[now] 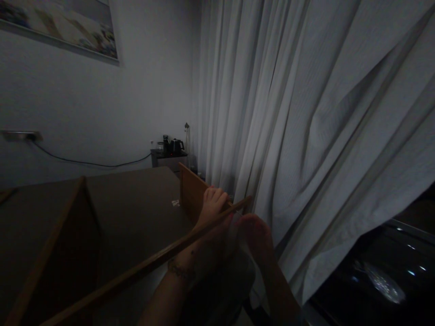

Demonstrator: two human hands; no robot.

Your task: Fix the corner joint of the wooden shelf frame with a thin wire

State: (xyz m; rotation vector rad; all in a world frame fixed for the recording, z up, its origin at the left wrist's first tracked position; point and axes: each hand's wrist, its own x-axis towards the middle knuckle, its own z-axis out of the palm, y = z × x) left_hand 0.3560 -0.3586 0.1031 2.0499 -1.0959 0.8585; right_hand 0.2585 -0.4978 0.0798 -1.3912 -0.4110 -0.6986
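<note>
1. Head view: the room is dim. The left hand rests on the top edge of a wooden panel that stands upright at the far side of a brown cabinet; its fingers are curled over that edge, grasping it.
2. The right hand sits just beside the left, low against the curtain. It appears to press or hold something pale, but whether its fingers are clenched or released I cannot tell.
3. A thin wooden slat runs diagonally from the lower left up to the hands and crosses in front of the left wrist; its far end lies near the panel.
4. How far along: judging by the loose slat and the panel held by hand, the cabinet seems only partly put together; the panel does not look fixed yet.
5. Around: a picture hangs on the wall, a cable runs along it, and a kettle stands on a small stand far back.
6. In the way: the curtain hangs right against the hands, and a dark glossy object lies at lower right.
</note>
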